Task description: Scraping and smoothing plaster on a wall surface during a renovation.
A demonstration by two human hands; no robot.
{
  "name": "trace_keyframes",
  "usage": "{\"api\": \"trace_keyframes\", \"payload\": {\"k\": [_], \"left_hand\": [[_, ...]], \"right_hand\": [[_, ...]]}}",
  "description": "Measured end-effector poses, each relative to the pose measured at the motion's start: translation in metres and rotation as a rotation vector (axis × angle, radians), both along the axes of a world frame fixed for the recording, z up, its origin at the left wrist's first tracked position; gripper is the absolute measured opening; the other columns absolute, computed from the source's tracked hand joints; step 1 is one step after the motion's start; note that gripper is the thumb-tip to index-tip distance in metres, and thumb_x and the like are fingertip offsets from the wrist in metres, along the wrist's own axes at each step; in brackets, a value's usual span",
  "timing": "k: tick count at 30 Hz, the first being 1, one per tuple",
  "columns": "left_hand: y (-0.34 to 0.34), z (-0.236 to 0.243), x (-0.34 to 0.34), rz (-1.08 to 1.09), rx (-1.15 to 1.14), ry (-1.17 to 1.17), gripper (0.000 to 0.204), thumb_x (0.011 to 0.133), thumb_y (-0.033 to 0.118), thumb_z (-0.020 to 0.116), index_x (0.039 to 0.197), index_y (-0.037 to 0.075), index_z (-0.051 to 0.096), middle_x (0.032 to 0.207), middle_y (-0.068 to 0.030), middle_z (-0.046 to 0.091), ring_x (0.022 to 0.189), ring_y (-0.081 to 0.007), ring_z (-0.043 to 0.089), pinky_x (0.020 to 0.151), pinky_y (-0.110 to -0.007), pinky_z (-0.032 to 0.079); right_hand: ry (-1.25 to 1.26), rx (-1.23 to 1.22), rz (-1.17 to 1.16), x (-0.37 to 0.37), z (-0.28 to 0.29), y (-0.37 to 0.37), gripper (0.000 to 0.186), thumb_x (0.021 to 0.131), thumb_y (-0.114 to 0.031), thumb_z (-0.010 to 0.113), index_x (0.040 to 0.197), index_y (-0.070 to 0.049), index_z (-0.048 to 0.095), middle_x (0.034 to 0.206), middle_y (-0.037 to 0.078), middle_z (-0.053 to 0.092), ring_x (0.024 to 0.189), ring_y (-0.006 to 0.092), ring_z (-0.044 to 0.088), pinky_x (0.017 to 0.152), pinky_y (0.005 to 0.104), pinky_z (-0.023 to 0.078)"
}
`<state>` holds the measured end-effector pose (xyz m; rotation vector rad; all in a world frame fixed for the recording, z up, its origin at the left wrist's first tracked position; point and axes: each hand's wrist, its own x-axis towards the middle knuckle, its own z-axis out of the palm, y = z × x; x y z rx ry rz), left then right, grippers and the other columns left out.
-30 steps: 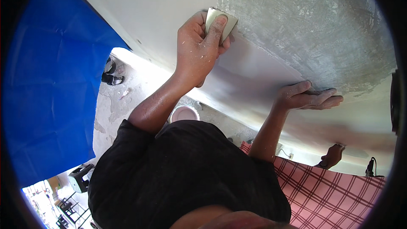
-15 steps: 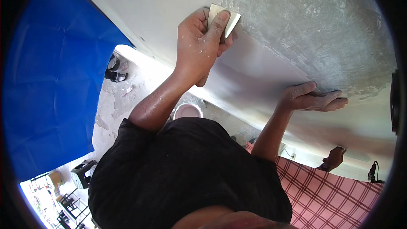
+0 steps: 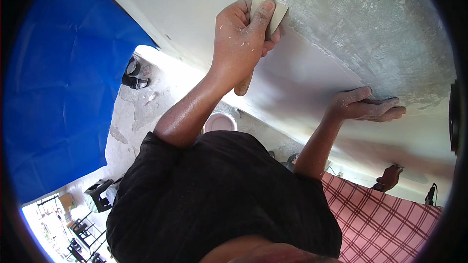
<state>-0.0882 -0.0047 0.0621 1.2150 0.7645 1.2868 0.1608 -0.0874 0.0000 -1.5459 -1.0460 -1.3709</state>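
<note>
My left hand is closed round a putty knife, its thumb pressed on the pale flat blade. The tool's wooden handle sticks out below my palm. The blade's edge lies at the border between smooth pale plaster and a rough grey patch of the wall. My right hand, dusty with its fingers stretched out, holds nothing and rests against the wall at the patch's lower edge. White specks dot my left hand.
Down by the wall's foot stands a pink bucket. A large blue sheet hangs at the left, with a dark stool beneath. Another person's hand touches the wall at the right, above a pink plaid cloth. A black plugged cord hangs nearby.
The view has shifted slightly, so both hands appear farther right and higher. The putty knife stays at the grey patch's border; its blade looks less shiny and more of its handle shows.
</note>
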Motion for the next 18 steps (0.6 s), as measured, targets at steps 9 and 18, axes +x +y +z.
{"api": "trace_keyframes", "payload": {"k": [9,18], "left_hand": [[0.006,0.017,-0.022,0.115,0.092,0.006,0.033,0.102,0.03,0.06,0.085,0.002,0.062,0.063,-0.0036,0.061,0.047,-0.0049,0.048,0.043,-0.02,0.036],[0.004,-0.003,-0.026,0.059,0.039,0.079,0.032,0.102,0.032,0.061,0.09,0.003,0.063,0.064,-0.003,0.061,0.045,-0.0043,0.044,0.042,-0.019,0.032]], "right_hand": [[-0.007,0.012,-0.013,-0.01,0.0,-0.001,0.062,0.105,-0.036,0.041,0.15,0.005,0.029,0.157,0.036,0.018,0.145,0.0528,0.02,0.115,0.0659,0.017],[-0.01,0.004,-0.036,-0.011,-0.004,-0.002,0.063,0.105,-0.037,0.041,0.15,0.005,0.029,0.156,0.037,0.018,0.145,0.0514,0.022,0.115,0.065,0.019]]}}
